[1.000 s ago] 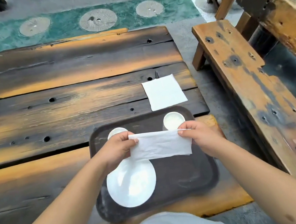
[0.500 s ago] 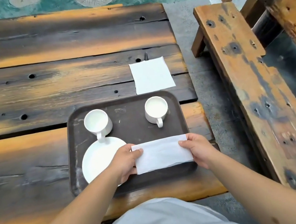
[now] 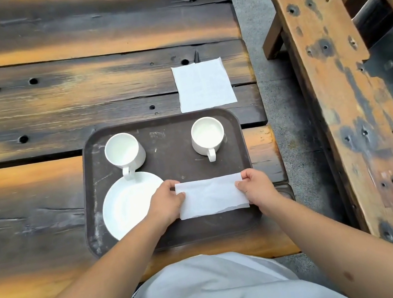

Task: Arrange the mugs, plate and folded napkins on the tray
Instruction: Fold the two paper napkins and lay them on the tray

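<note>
Both hands pinch a folded napkin (image 3: 212, 196) by its ends, left hand (image 3: 166, 202) and right hand (image 3: 256, 187), low over the tray's (image 3: 185, 233) near right part. The plate (image 3: 127, 206) sits near left; two mugs (image 3: 125, 151) stand behind. Another napkin (image 3: 204, 84) lies on the table (image 3: 53, 99).

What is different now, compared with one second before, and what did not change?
Both hands, left hand and right hand, brought the folded napkin down toward the tray's near right part, still gripping its ends. Mugs, plate and the other napkin stayed put.
</note>
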Action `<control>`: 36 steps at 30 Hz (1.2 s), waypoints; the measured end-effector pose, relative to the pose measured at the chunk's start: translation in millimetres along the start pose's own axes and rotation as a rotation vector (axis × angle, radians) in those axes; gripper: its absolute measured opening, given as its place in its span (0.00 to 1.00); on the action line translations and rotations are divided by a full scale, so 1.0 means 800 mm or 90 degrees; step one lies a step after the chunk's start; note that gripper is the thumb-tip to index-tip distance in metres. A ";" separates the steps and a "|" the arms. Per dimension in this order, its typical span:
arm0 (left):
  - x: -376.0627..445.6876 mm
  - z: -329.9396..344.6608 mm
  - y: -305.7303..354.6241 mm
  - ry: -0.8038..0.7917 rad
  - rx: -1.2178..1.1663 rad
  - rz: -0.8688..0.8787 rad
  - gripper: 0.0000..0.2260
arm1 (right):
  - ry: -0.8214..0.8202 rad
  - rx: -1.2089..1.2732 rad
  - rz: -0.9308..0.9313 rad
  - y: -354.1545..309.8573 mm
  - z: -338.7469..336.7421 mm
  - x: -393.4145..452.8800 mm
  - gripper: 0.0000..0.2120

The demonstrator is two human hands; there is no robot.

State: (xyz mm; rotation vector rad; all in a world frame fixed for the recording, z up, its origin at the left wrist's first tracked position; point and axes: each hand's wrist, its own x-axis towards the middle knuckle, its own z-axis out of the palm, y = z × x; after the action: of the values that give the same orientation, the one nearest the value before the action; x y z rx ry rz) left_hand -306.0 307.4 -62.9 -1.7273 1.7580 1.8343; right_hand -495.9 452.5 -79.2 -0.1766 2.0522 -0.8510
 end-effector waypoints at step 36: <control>-0.014 0.014 -0.034 -0.091 0.912 0.507 0.21 | -0.146 -0.841 -0.491 0.042 -0.007 -0.038 0.30</control>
State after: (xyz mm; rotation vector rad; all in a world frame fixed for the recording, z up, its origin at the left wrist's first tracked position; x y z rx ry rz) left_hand -290.0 331.5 -75.5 -0.3319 2.6927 0.2490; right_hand -475.6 493.5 -77.4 -1.7452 1.9868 0.2775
